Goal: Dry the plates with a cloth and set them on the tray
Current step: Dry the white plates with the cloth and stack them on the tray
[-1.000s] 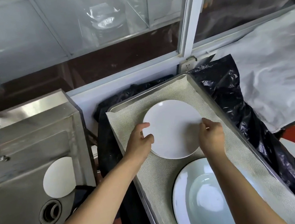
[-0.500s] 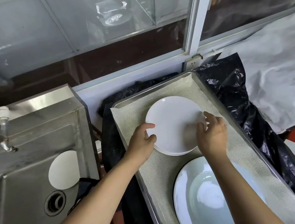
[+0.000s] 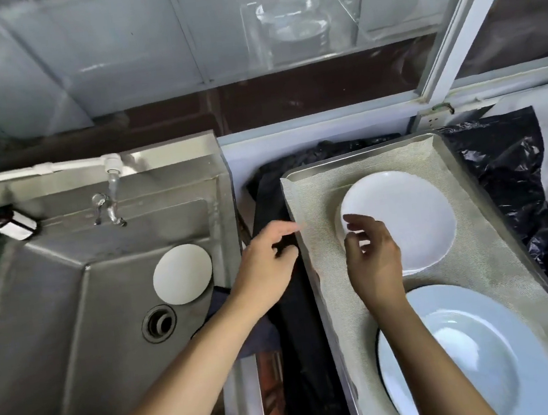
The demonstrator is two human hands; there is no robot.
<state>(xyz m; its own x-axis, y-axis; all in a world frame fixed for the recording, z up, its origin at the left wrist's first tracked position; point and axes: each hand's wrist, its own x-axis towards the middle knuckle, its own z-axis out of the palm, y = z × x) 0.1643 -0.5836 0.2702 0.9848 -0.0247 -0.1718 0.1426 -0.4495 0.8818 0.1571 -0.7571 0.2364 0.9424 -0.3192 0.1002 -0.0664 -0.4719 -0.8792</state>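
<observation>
A small white plate (image 3: 405,222) lies upside down on a beige mat inside the metal tray (image 3: 460,163) at the right. A larger pale blue plate (image 3: 484,354) lies nearer me in the same tray. My right hand (image 3: 373,257) hovers over the small plate's left edge, fingers loosely bent, holding nothing. My left hand (image 3: 266,267) is over the gap between sink and tray, fingers relaxed and empty. Another small white plate (image 3: 182,273) leans against the right wall of the steel sink (image 3: 74,335). A dark cloth (image 3: 258,340) shows partly under my left forearm.
A tap (image 3: 109,200) stands at the sink's back rim, with the drain (image 3: 159,323) below the leaning plate. Black plastic (image 3: 511,185) lies around the tray. A window frame and glass panes run along the back.
Both hands let go of the small white plate, which now lies on the tray. My left hand has moved left towards the sink, and the view has swung left.
</observation>
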